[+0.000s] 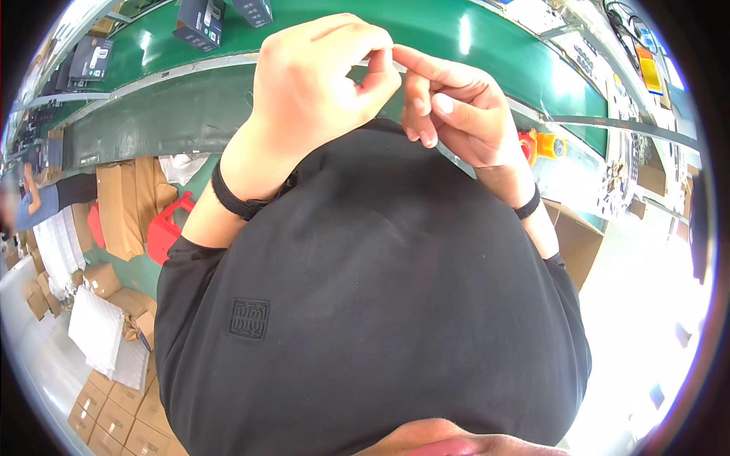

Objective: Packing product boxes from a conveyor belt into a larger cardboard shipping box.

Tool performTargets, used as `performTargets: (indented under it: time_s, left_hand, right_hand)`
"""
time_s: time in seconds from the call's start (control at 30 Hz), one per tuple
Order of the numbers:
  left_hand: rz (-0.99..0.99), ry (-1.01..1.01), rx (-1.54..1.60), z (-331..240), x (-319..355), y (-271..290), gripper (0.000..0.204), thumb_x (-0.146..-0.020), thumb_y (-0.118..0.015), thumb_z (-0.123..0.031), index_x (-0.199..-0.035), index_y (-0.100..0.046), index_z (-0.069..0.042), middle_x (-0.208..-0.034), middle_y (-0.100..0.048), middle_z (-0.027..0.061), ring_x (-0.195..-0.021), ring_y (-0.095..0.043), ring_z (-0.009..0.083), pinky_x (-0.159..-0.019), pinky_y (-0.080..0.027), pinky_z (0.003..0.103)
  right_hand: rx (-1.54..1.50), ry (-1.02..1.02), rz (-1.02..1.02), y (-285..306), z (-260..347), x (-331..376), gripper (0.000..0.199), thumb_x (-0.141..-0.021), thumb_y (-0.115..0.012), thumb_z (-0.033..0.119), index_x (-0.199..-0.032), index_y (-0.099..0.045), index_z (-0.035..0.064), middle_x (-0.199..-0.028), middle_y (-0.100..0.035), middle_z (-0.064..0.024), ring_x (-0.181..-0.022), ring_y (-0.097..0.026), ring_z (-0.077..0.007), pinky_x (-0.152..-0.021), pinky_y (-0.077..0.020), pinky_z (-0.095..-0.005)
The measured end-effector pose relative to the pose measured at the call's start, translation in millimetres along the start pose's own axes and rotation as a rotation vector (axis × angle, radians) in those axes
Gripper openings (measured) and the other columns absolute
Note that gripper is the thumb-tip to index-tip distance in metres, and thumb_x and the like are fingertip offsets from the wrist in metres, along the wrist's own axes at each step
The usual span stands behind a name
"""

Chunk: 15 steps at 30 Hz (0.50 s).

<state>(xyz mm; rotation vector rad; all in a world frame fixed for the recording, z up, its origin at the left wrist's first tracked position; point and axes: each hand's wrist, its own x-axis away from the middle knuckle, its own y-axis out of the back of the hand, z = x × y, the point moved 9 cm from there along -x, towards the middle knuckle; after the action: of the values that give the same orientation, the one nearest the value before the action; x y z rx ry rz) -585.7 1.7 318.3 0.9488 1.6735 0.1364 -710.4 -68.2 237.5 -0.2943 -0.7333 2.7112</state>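
head | left hand [319, 83] and right hand [452, 106] – fingertips pinched together at 12 o'clock, nothing visible between | conveyor [494, 45] boxes [199, 21] untouched – work not begun

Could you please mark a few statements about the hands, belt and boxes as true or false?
1. The left hand and right hand meet at the fingertips. True.
2. Both wrists are bare. False: each wears a dark band.
3. The belt is green. True.
4. The belt carries no boxes. False: dark boxes ride on it.
5. The shirt is white. False: it is black.
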Motion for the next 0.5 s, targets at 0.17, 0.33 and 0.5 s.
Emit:
performTargets:
  time_s: [0.17, 0.33, 0.5]
  left_hand:
    - [-0.062, 0.181, 0.476, 23, -1, -2, 0.010, -0.077, -0.077, 0.004, -0.082, -0.070, -0.001, -0.076, -0.072, 0.0064, -0.066, -0.072, 0.0171, -0.058, -0.060, 0.028]
    - [-0.009, 0.128, 0.467, 29, -1, -1, 0.008, -0.080, -0.076, 0.005, -0.085, -0.071, 0.001, -0.079, -0.072, 0.0069, -0.070, -0.073, 0.0151, -0.062, -0.062, 0.028]
    - [0.159, 0.163, 0.554, 40, 5, -7, 0.002, -0.090, -0.071, 0.003, -0.091, -0.070, 0.003, -0.082, -0.071, 0.0060, -0.074, -0.073, 0.0144, -0.066, -0.063, 0.029]
  right_hand:
    - [-0.138, 0.055, 0.023, -5, 0, -3, 0.053, -0.104, -0.063, 0.014, -0.153, -0.053, -0.0025, -0.099, -0.067, -0.0048, -0.073, -0.061, -0.0130, -0.076, -0.0556, -0.0310]
    - [-0.041, 0.085, -0.013, -7, -4, -5, 0.054, -0.104, -0.063, 0.015, -0.153, -0.052, -0.0028, -0.098, -0.067, -0.0049, -0.073, -0.062, -0.0131, -0.077, -0.0569, -0.0318]
    - [0.006, 0.100, -0.031, -10, -12, -8, 0.057, -0.105, -0.063, 0.021, -0.153, -0.051, -0.0068, -0.096, -0.066, -0.0040, -0.072, -0.062, -0.0123, -0.078, -0.0582, -0.0321]
